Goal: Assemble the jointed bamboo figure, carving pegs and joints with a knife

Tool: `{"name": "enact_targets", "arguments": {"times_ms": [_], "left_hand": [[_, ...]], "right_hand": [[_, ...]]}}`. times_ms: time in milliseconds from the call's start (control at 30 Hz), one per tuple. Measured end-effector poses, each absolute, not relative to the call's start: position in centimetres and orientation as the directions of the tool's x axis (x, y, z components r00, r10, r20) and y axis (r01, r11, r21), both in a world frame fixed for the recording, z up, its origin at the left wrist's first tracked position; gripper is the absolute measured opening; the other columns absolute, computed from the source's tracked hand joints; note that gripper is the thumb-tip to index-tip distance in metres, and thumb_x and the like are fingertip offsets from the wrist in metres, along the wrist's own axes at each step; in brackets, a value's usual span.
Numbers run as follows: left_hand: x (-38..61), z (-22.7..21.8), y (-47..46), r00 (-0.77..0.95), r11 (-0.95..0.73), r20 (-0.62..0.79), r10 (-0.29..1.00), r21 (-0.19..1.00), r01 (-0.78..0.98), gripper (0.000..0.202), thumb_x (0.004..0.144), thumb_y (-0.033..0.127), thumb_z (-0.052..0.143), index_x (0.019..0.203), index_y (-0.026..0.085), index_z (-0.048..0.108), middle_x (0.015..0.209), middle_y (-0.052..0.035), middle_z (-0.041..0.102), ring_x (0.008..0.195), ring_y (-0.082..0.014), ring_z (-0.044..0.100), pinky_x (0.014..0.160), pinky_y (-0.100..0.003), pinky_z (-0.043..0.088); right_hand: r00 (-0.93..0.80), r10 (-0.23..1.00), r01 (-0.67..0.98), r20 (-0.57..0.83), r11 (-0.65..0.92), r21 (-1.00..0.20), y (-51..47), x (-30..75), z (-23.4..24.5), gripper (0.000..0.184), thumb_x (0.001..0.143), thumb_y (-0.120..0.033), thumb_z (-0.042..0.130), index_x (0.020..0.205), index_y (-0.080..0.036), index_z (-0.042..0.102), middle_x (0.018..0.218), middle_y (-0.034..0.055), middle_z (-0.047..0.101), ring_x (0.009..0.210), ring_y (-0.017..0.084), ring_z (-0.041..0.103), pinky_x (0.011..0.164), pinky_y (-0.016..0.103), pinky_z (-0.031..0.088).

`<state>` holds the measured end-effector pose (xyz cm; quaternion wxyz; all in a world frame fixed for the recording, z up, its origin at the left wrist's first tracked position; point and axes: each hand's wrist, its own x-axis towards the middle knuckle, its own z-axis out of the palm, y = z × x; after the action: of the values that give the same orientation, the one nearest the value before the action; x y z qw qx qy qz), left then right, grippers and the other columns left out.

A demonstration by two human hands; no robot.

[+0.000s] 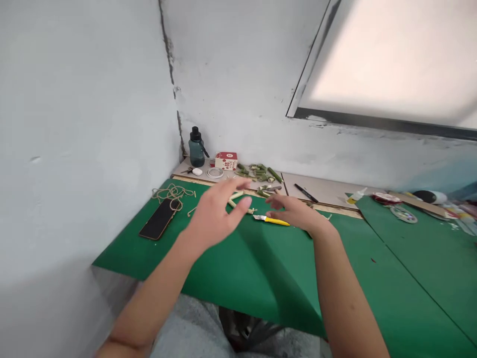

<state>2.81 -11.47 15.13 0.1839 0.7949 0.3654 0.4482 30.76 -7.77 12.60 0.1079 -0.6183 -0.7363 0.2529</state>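
My left hand (219, 214) hovers over the green mat (231, 268), thumb and fingers apart, with nothing in it. Pale stick pieces (235, 197) lie just beyond it, partly hidden by the fingers. To the right, my right hand (294, 214) is also open, its fingers loosely bent above the mat. A utility knife (276, 221) with a yellow handle lies between the two hands, its blade toward the left. Behind them are several cut green stem pieces (261, 171) in a loose heap.
At the left lie a phone (158, 219) and tangled twine (173, 191). A water bottle (197, 149), a red-and-white box (226, 161) and a coiled cable (214, 172) stand along the back. A black pen (306, 193), small glue bottle (357, 196) and spools (403, 214) are at the right.
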Motion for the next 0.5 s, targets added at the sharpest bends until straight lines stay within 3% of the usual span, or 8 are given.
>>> {"name": "enact_targets", "arguments": {"times_ms": [33,100,200,333,500], "left_hand": [[3.0,16.8,-9.9,0.343,-0.654,0.559,0.755,0.605,0.453,0.038,0.108,0.041,0.050,0.141,0.024,0.061,0.137,-0.0057,0.072,0.126,-0.0204,0.068,0.109,-0.035,0.055],[3.3,18.9,-7.2,0.348,-0.632,0.534,0.771,0.568,0.527,0.041,0.108,0.044,0.050,0.144,0.026,0.059,0.139,-0.0055,0.071,0.122,-0.0215,0.069,0.102,-0.034,0.057],[3.5,19.3,-3.9,0.329,-0.541,0.443,0.834,0.534,0.650,0.047,0.107,0.050,0.048,0.149,0.029,0.057,0.137,-0.0063,0.071,0.119,-0.0243,0.071,0.098,-0.034,0.057],[3.8,17.0,-0.9,0.410,-0.467,0.225,0.884,0.432,0.771,0.055,0.105,0.054,0.051,0.154,0.030,0.052,0.145,-0.0068,0.068,0.127,-0.0321,0.068,0.097,-0.038,0.056],[5.8,14.0,1.0,0.496,-0.446,-0.067,0.866,0.346,0.825,0.048,0.099,0.048,0.061,0.140,0.024,0.064,0.132,-0.0102,0.075,0.109,-0.0319,0.075,0.080,-0.035,0.055]], "right_hand": [[-0.193,0.949,0.902,-0.248,0.073,-0.425,-6.0,31.8,11.5,0.048,0.089,-0.046,0.073,0.129,-0.020,0.070,0.124,0.0160,0.074,0.109,0.032,0.071,0.084,0.037,0.056],[-0.186,0.929,0.926,-0.319,0.058,-0.372,-3.2,33.4,9.5,0.047,0.082,-0.039,0.079,0.122,-0.018,0.073,0.121,0.0162,0.074,0.111,0.033,0.070,0.086,0.037,0.055],[-0.231,0.905,0.908,-0.358,0.069,-0.413,-0.5,34.6,7.1,0.039,0.079,-0.037,0.080,0.113,-0.018,0.074,0.118,0.0150,0.075,0.114,0.032,0.069,0.088,0.037,0.055],[-0.269,0.893,0.874,-0.362,0.068,-0.481,1.8,35.0,6.5,0.041,0.081,-0.040,0.076,0.115,-0.019,0.072,0.121,0.0148,0.074,0.111,0.031,0.070,0.088,0.037,0.056],[-0.239,0.920,0.866,-0.309,0.059,-0.496,2.3,35.4,8.7,0.037,0.084,-0.044,0.074,0.114,-0.023,0.071,0.124,0.0129,0.074,0.115,0.033,0.069,0.089,0.039,0.058]]}}
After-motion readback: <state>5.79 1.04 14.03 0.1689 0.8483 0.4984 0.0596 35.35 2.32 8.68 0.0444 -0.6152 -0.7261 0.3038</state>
